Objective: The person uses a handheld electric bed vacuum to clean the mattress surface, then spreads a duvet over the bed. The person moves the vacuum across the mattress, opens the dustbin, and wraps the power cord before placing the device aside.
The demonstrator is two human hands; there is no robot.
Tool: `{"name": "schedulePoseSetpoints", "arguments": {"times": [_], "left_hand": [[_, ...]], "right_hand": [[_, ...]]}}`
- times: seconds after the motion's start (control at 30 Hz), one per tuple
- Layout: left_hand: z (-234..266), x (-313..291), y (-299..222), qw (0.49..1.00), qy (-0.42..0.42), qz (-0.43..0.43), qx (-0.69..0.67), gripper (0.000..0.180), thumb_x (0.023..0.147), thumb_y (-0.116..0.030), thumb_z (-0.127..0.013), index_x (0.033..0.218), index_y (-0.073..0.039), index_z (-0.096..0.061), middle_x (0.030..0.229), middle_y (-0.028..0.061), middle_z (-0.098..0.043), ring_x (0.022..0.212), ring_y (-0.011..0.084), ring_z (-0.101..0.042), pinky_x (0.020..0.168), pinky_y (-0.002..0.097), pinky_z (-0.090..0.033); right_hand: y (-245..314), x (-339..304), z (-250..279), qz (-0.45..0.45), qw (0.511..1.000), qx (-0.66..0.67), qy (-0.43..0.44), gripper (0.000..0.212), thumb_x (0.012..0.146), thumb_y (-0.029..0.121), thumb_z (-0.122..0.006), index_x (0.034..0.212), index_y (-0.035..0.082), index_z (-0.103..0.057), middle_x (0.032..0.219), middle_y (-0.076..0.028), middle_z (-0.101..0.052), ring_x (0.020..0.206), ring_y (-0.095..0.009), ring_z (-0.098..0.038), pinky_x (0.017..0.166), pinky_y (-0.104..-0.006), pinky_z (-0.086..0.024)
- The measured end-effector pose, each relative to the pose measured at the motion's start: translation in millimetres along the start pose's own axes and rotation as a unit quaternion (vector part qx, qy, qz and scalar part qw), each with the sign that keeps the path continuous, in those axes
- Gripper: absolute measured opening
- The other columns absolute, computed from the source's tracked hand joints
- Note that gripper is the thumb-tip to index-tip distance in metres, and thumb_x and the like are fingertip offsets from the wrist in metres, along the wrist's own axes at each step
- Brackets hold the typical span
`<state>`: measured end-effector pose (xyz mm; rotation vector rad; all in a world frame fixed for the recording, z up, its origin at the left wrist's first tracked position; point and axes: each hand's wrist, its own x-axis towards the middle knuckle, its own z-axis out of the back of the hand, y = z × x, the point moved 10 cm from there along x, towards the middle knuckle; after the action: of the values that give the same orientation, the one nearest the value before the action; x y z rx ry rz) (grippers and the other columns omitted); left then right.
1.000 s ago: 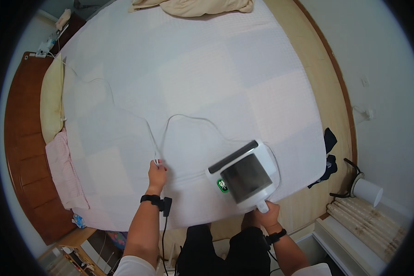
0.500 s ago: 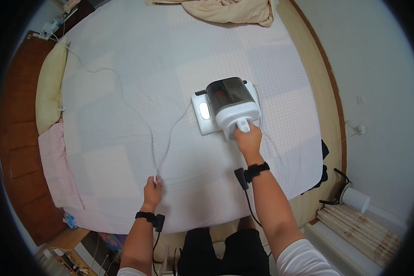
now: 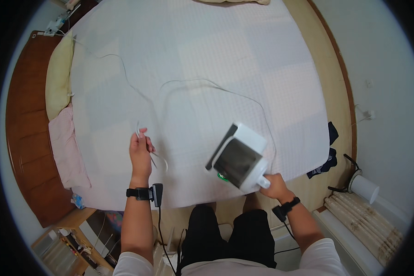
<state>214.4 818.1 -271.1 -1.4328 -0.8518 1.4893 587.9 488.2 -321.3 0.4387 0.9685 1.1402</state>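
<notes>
My right hand [image 3: 276, 186] is closed round the handle of a white handheld mattress vacuum cleaner [image 3: 238, 162] with a smoky see-through dust cup. The vacuum is tilted and turned near the bed's front edge, and a bit of green shows beneath it. Whether it touches the sheet I cannot tell. Its thin white power cord [image 3: 202, 80] loops over the pale checked bedsheet [image 3: 211, 50]. Further left, above the sheet, my left hand [image 3: 141, 154] grips a stretch of this cord, with a loop hanging by the fingers.
A yellow pillow [image 3: 60, 76] and a pink folded cloth [image 3: 69, 149] lie along the wooden headboard [image 3: 25, 129]. The cord runs to a power strip [image 3: 50, 31] at the far left. Dark clothes [image 3: 324, 164] hang at the right bed edge, near a white cylinder [image 3: 365, 189] and rolled curtain fabric [image 3: 361, 225].
The vacuum has come from mid-bed toward me, turning and tilting in my right hand. My left hand has moved up and slightly left with the cord, which now lies in a wide arc.
</notes>
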Motion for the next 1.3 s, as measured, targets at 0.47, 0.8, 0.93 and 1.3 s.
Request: {"name": "schedulePoseSetpoints", "arguments": {"times": [0.47, 0.8, 0.93, 1.3], "left_hand": [[-75.3, -93.2, -132.3, 0.988, 0.126, -0.02, -0.091, 0.032, 0.105, -0.015, -0.058, 0.134, -0.001, -0.059, 0.081, -0.0004, -0.055, 0.071, 0.0091, -0.055, 0.066, 0.0254, -0.046], [-45.5, -121.1, -92.1, 0.981, 0.191, 0.013, -0.039, 0.038, 0.109, -0.014, -0.055, 0.146, -0.004, -0.054, 0.085, 0.0022, -0.06, 0.072, 0.0067, -0.054, 0.067, 0.026, -0.047], [-2.1, -125.6, -100.2, 0.985, 0.162, -0.057, -0.022, 0.041, 0.107, -0.014, -0.059, 0.146, -0.002, -0.053, 0.085, 0.0113, -0.063, 0.069, 0.0172, -0.061, 0.064, 0.0314, -0.049], [109.2, -130.6, -130.1, 0.989, 0.023, -0.108, 0.103, 0.038, 0.101, -0.015, -0.068, 0.136, 0.0, -0.061, 0.086, 0.0157, -0.066, 0.072, 0.0331, -0.065, 0.065, 0.0381, -0.052]], "right_hand": [[78.4, 54.9, -70.8, 0.079, 0.995, -0.062, 0.023, 0.013, 0.069, 0.02, -0.075, 0.071, 0.011, -0.065, 0.069, -0.016, -0.068, 0.064, -0.043, -0.067, 0.06, -0.0504, -0.056], [282.4, 234.4, -227.7, 0.028, 0.999, -0.004, 0.017, 0.024, 0.081, 0.029, -0.072, 0.085, 0.005, -0.072, 0.087, -0.024, -0.073, 0.086, -0.046, -0.07, 0.075, -0.0547, -0.056], [368.6, 335.2, -272.7, 0.076, 0.996, -0.028, -0.04, 0.028, 0.08, 0.03, -0.073, 0.089, 0.004, -0.074, 0.093, -0.025, -0.074, 0.091, -0.046, -0.071, 0.082, -0.0535, -0.058], [443.7, 409.7, -308.9, 0.13, 0.991, -0.013, -0.011, 0.038, 0.079, 0.031, -0.071, 0.098, -0.002, -0.074, 0.098, -0.031, -0.073, 0.095, -0.049, -0.07, 0.083, -0.0526, -0.057]]}}
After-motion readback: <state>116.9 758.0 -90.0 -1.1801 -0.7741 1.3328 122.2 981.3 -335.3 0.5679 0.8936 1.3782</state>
